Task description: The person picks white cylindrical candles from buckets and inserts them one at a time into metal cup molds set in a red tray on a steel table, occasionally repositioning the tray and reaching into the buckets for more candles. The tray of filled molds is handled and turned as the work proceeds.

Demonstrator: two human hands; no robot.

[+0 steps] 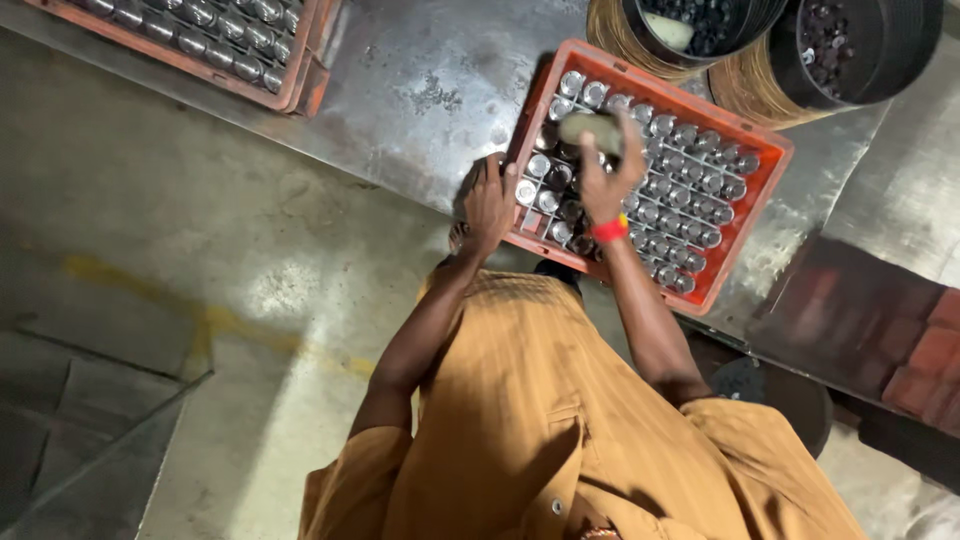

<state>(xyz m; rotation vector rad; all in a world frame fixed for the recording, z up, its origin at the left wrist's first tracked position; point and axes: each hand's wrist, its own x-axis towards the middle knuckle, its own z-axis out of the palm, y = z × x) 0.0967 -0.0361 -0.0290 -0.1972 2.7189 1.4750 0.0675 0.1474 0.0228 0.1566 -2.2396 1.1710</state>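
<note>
We find bare counter [420,90] left of the red crate [760,215]; two black buckets [880,60] crowd its far side, packed bottles [690,180] fill it.

second red crate [200,50] cut off by top edge, pale object [590,128] in right hand [608,180] blurred, black tubs [860,50] cropped

Dim warm light, metal glare, motion blur
</note>
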